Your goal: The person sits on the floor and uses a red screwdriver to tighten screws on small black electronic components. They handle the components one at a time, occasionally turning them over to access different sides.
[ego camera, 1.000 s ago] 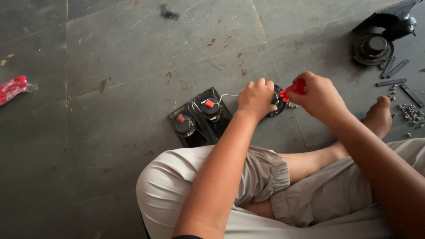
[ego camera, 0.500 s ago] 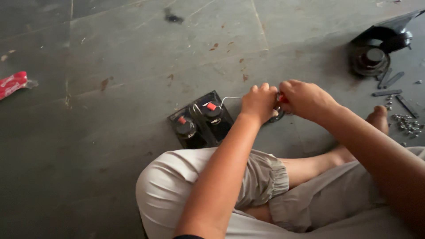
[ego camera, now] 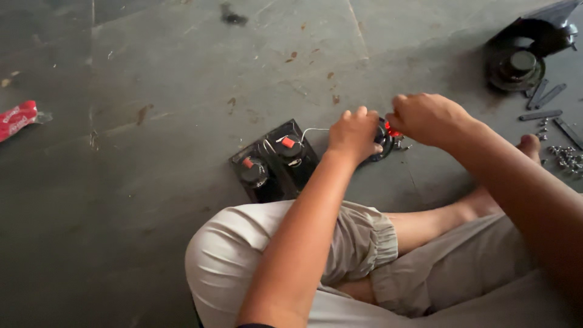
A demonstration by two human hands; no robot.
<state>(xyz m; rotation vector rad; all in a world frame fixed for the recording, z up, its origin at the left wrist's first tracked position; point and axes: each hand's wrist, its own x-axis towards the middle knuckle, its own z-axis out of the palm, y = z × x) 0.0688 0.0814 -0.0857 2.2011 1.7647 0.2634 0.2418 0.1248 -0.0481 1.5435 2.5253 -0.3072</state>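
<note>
Sitting cross-legged on the grey stone floor (ego camera: 152,200), the person was seen from above, both arms stretched out over the knees. The left hand (ego camera: 354,135) was curled shut over a small round black part (ego camera: 384,143), pressing it against the floor, fingers wrapped on its top and near edge. Just to the right, almost touching, the right hand (ego camera: 428,117) was closed in a fist around a red-handled tool (ego camera: 392,130); only a sliver of red was visible between the two hands, and the tool's tip could not be made out. The round part was found on the floor directly under and between the hands, mostly hidden by them.

A thin white wire (ego camera: 311,130) was traced from under the left hand across to a black rectangular base (ego camera: 274,163), laid flat just beside the left wrist. Two round black fittings with red tabs were mounted on that base, side by side. A few tiny screws (ego camera: 402,146) were noted by the round part.

Well apart at upper right, a black wheel-like casting (ego camera: 517,62) was set on the floor, with dark flat strips (ego camera: 542,96) and a scatter of small screws (ego camera: 568,158) below it. A bare foot (ego camera: 529,146) was glimpsed near those. Far left, a red wrapper (ego camera: 17,119) was left lying.
</note>
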